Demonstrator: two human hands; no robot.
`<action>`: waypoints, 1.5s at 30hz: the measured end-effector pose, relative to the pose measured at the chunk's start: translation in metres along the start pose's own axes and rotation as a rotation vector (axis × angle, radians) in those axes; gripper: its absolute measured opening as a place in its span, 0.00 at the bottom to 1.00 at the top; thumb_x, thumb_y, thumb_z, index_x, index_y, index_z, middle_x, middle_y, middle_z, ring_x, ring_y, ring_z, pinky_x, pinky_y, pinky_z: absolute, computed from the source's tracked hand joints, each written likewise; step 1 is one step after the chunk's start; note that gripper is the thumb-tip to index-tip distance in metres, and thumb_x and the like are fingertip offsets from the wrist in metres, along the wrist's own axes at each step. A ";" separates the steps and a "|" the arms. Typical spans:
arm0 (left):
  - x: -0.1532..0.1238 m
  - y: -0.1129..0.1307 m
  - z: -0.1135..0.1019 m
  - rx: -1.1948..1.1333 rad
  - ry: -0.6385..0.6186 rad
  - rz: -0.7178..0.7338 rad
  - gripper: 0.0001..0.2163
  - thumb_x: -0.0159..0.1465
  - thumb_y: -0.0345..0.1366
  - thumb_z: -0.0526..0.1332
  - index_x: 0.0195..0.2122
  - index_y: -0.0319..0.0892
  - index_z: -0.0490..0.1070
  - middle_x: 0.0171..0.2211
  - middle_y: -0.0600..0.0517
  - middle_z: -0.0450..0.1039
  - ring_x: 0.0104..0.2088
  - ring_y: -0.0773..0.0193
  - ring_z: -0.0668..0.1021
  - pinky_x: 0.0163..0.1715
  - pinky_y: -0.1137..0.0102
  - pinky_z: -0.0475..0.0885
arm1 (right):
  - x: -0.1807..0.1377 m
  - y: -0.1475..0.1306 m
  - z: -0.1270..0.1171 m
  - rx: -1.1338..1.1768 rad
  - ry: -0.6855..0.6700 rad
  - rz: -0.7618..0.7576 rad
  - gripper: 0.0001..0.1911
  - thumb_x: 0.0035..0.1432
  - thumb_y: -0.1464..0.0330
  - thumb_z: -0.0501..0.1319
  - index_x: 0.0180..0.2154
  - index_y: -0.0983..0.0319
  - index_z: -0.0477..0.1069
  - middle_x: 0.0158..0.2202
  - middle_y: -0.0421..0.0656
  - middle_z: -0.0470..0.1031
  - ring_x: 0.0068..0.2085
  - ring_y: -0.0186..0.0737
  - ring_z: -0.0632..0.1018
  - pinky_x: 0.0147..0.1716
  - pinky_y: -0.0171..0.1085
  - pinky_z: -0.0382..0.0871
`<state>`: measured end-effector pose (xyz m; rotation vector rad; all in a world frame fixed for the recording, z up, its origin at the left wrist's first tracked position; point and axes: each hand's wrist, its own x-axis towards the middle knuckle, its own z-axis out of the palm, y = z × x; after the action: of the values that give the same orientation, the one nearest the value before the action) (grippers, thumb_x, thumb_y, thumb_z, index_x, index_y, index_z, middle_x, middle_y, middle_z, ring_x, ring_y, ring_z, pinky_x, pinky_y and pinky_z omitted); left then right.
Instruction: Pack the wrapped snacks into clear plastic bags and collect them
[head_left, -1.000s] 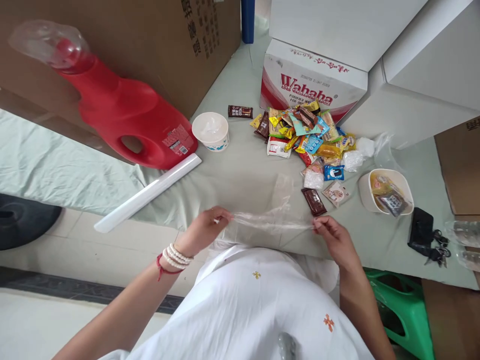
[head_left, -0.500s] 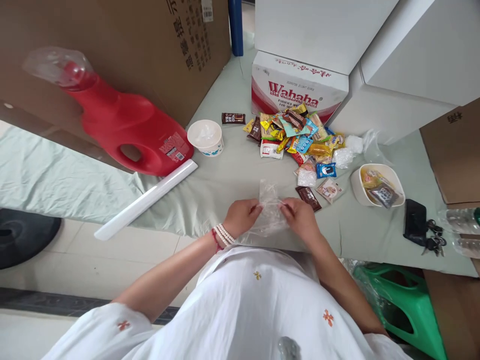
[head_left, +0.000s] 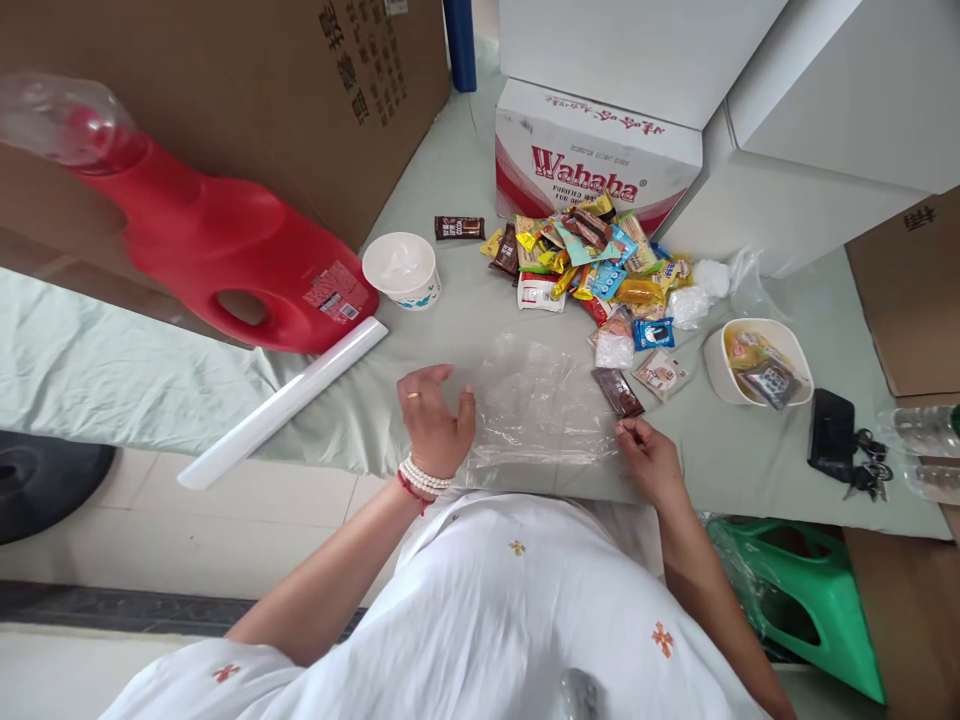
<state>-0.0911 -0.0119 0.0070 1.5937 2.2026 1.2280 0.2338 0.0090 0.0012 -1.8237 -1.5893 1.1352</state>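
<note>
A clear plastic bag (head_left: 534,405) lies spread on the cloth in front of me. My left hand (head_left: 436,415) is just left of it, fingers apart and thumb raised, holding nothing. The bag's right edge is pinched between the thumb and fingertips of my right hand (head_left: 651,458). Just beyond those fingertips is a brown snack packet (head_left: 618,391), with a pale round-print packet (head_left: 661,374) beside it. Farther back, a heap of mixed wrapped snacks (head_left: 592,255) rests against a Wahaba carton (head_left: 592,155).
On the left are a white paper tub (head_left: 403,272), a red jug (head_left: 247,260) and a white tube (head_left: 285,402). A brown packet (head_left: 459,228) lies behind the tub. To the right stand a square tub (head_left: 720,370) with packets, a black pouch (head_left: 829,432) and keys (head_left: 870,468).
The bag, gathered between both hands before, is now spread wide and flat. My left hand has moved left and let go; my right hand has moved right along with the bag's edge.
</note>
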 end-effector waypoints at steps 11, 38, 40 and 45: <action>-0.001 -0.022 0.028 0.351 -0.678 0.378 0.31 0.74 0.51 0.49 0.75 0.45 0.56 0.76 0.40 0.52 0.75 0.44 0.59 0.72 0.35 0.38 | -0.004 0.018 -0.038 -0.341 0.147 -0.029 0.21 0.62 0.51 0.58 0.39 0.60 0.80 0.35 0.47 0.81 0.34 0.46 0.77 0.39 0.42 0.70; 0.009 -0.021 0.007 0.410 -0.908 0.356 0.59 0.50 0.68 0.70 0.77 0.50 0.47 0.78 0.34 0.32 0.76 0.26 0.42 0.63 0.22 0.30 | -0.015 -0.055 0.030 -0.474 -0.799 -0.740 0.22 0.67 0.67 0.64 0.61 0.59 0.76 0.71 0.50 0.66 0.72 0.53 0.64 0.71 0.55 0.60; 0.000 -0.026 0.000 0.413 -0.841 0.362 0.58 0.49 0.67 0.71 0.77 0.51 0.49 0.78 0.34 0.34 0.76 0.25 0.44 0.64 0.23 0.30 | -0.007 -0.063 0.026 -0.435 -0.928 -0.735 0.20 0.67 0.64 0.64 0.59 0.57 0.78 0.68 0.47 0.70 0.69 0.50 0.70 0.68 0.51 0.65; -0.021 -0.039 -0.012 0.393 -0.831 0.357 0.55 0.52 0.68 0.68 0.76 0.50 0.52 0.78 0.35 0.38 0.76 0.28 0.49 0.66 0.25 0.31 | 0.053 -0.121 0.020 -0.541 -0.664 -0.715 0.18 0.72 0.65 0.57 0.58 0.58 0.77 0.57 0.49 0.79 0.56 0.48 0.79 0.58 0.47 0.73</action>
<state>-0.1167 -0.0397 -0.0183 2.1721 1.6926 0.0671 0.1475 0.0834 0.0705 -0.9400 -2.8396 1.0546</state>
